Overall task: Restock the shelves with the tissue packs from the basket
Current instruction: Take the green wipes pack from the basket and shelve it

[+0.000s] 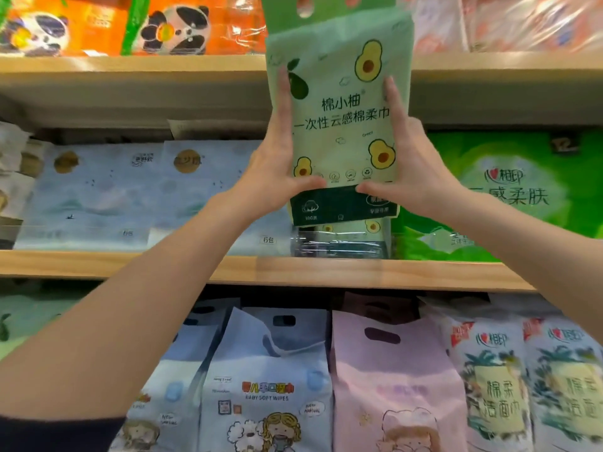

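Left grip (277,164) and right grip (414,164) clamp the pack (339,102) between them, thumbs across its front, fingers straight up its sides. It hangs upright above the shelf (130,265), over a twin (342,243) lying on that shelf. I'd lower it square onto the twin, then slide it back. It reads 棉小柚, 一次性云感棉柔巾. On the shelf a green pack (509,190) says 心相印; below the shelf a blue bag (267,370) reads BABY SOFT WIPES.

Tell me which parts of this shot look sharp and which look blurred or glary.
In the head view, the avocado-print tissue pack, held by the left hand and right hand, reads sharp; the packs at top right smear into blur; glare streaks the panda packs; the wooden shelf edge runs slightly tilted.
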Available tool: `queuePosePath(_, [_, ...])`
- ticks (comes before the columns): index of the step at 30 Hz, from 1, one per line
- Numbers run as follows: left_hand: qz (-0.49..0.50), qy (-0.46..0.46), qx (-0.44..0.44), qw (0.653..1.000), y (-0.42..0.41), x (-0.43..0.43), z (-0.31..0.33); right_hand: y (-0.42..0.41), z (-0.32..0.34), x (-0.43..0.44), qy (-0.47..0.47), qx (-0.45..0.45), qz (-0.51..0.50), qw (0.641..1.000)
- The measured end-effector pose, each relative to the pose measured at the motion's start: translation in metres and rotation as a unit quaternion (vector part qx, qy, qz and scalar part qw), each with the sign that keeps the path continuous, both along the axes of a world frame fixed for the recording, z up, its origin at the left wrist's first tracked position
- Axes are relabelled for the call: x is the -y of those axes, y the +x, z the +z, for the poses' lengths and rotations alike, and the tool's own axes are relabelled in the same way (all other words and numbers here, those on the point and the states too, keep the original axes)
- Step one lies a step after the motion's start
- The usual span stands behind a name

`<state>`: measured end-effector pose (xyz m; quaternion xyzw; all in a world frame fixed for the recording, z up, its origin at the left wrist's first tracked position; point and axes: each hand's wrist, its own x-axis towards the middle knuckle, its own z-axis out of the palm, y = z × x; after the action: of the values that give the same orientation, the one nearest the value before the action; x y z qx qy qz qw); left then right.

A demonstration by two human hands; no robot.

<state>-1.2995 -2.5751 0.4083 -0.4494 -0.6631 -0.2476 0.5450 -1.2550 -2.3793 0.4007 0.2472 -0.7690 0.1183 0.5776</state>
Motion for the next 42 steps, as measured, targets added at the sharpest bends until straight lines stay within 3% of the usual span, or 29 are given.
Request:
queuePosePath(8, [0.053, -0.058, 0.112, 0.991, -0.04, -0.015, -0.018, -0.042, -0.022, -0.022, -0.013, 0.101, -0.021, 0.995])
queuePosePath(16, [0.071, -0.075, 0.213, 0.972, -0.053, -0.017, -0.016, -0.054, -0.021, -0.03, -0.055, 0.211, 0.061, 0.974])
queuePosePath(23, [0.114, -0.066, 0.254, 0.958, -0.059, -0.026, -0.015, -0.064, -0.012, -0.035, -0.038, 0.278, 0.001, 0.96])
queuePosePath(37, [0.174, -0.087, 0.307, 0.931, -0.082, -0.038, -0.004, -0.083, -0.002, -0.048, -0.002, 0.31, -0.091, 0.946])
queuePosePath(42, [0.196, -0.08, 0.323, 0.922, -0.092, -0.045, -0.006, -0.094, -0.003, -0.053, -0.013, 0.326, -0.076, 0.942])
